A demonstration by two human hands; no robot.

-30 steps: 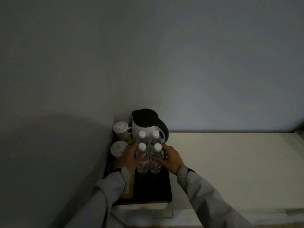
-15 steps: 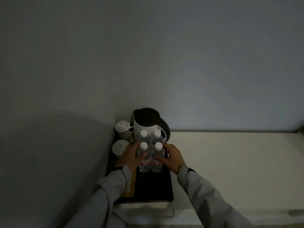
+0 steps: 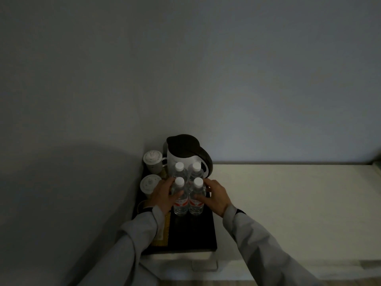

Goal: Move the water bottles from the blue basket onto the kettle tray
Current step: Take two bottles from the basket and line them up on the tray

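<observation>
4 bottles on tray; L hand & R hand grip front 2, prob. loosely.

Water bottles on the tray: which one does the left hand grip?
The front-left water bottle: the left hand wraps its body. The right hand touches the front-right bottle; the two rear bottles by the kettle stand untouched.

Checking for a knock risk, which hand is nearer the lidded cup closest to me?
Left. The left hand sits right beside the near lidded cup, gripping a bottle; the right hand is beyond the bottles on the far side.
</observation>
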